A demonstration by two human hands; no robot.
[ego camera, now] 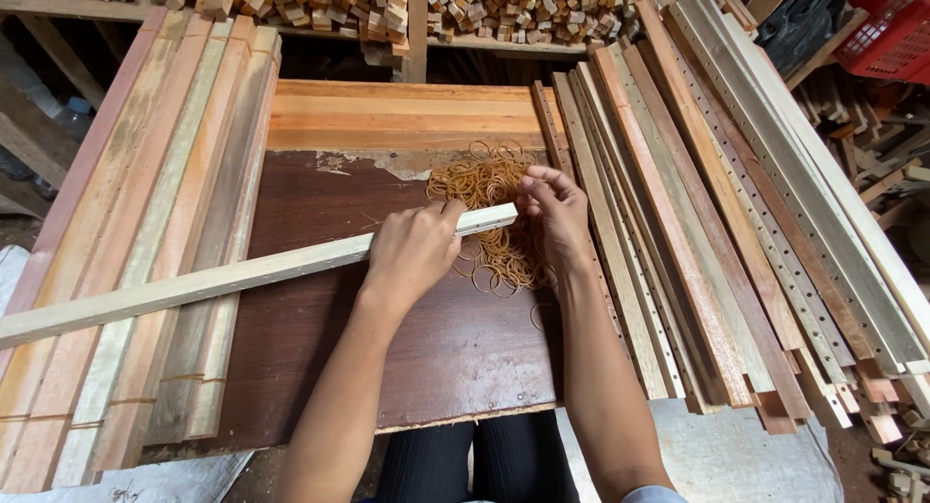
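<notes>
- Nearest the camera, the person's dark ribbed trouser legs (475, 459) show at the bottom edge, under the front lip of a dark brown worn wooden board (387, 348) that serves as the work surface.
- Both bare forearms reach up from there over the board.
- The left hand (412, 251) is curled shut around a long pale square-section wooden strip (203, 285), gripping it close to its right end; the fingers wrap over the top and the thumb side faces the end.
- That strip runs slantwise from the lower left, across the stacked slats there, up to its cut end at the middle of the board, just beside the right hand.
- The right hand (554, 212) sits at the strip's end with fingertips pinched together; a thin rubber band appears to be caught between them, though it is too small to be sure.
- A loose heap of tan rubber bands (489, 188) lies on the board directly under and behind both hands, with a few stray bands toward the front.
- A stack of long mixed pale and reddish wooden slats (145, 222) lies along the left of the board.
- A wider spread of long slats, some drilled with rows of holes (736, 222), lies to the right.
- Bundles of short wooden sticks (387, 4) fill the shelf behind, and a red plastic crate (886, 28) sits at the top right.
</notes>
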